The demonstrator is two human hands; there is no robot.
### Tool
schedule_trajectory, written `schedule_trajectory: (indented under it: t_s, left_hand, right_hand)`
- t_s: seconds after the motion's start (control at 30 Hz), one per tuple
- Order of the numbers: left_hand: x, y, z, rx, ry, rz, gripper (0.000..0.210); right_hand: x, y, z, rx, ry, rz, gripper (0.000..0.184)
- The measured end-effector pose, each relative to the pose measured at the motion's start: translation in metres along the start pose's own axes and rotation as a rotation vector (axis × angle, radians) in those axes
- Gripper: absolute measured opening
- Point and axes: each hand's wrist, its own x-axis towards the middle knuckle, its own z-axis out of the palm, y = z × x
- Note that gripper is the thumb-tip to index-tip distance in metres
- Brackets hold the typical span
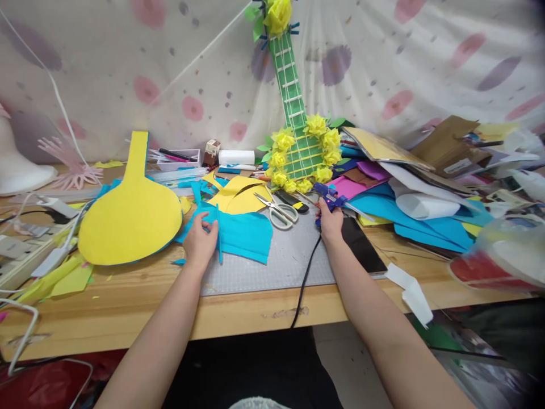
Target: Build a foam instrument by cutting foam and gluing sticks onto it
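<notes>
With the middle of the grey gridded cutting mat (281, 272) taken as the centre of the dial, both forearms are extended over the near edge of the wooden bench (106, 295), one from 7 o'clock and the other from 5 o'clock. The left hand (200, 238) is held at 9 o'clock with its back turned up and its fingers bent inward; a narrow blue strip (219, 238) is seen at the fingertips, but whether it is pinched or merely touched cannot be told. The right hand (331, 222) is placed at 2 o'clock, its fingers wrapped around a blue plastic hot glue gun (331, 195), from which a thin translucent rod is pointed toward 4 o'clock and a black cord (305, 278) is hung toward 6 o'clock.

Beside the left hand, a flat, matte blue sheet (249, 238) with uneven edges is spread on the mat. At 11 o'clock, curved yellow offcuts (244, 199) are piled. White-handled scissors (283, 216) are laid with blades parted at 12 o'clock. At 10 o'clock, a smooth yellow panel (130, 221), rounded below a straight neck, is backed with blue. Toward 12 o'clock, a green model guitar (292, 91) is stood upright, trimmed with white frets, thin strings and ruffled yellow flowers (332, 139).
</notes>
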Motion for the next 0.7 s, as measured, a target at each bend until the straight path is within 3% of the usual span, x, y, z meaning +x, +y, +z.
schedule_trajectory:
  t_s: [0.17, 0.4, 0.57, 0.7]
  left_hand:
    - [0.022, 0.009, -0.007, 0.053, 0.029, 0.036, 0.037]
    - [0.107, 0.02, -0.007, 0.262, -0.109, 0.241, 0.023]
    - [0.131, 0.023, 0.021, 0.358, -0.229, 0.193, 0.015]
    - [0.138, 0.022, 0.051, 0.238, -0.236, 0.073, 0.031]
  right_hand:
    - [0.001, 0.0, 0.0, 0.007, -0.007, 0.023, 0.046]
    - [0.001, 0.0, 0.002, -0.036, -0.031, 0.04, 0.049]
    - [0.004, 0.003, -0.002, -0.162, -0.033, 0.061, 0.052]
    - [0.006, 0.001, -0.013, -0.387, -0.031, 0.008, 0.053]
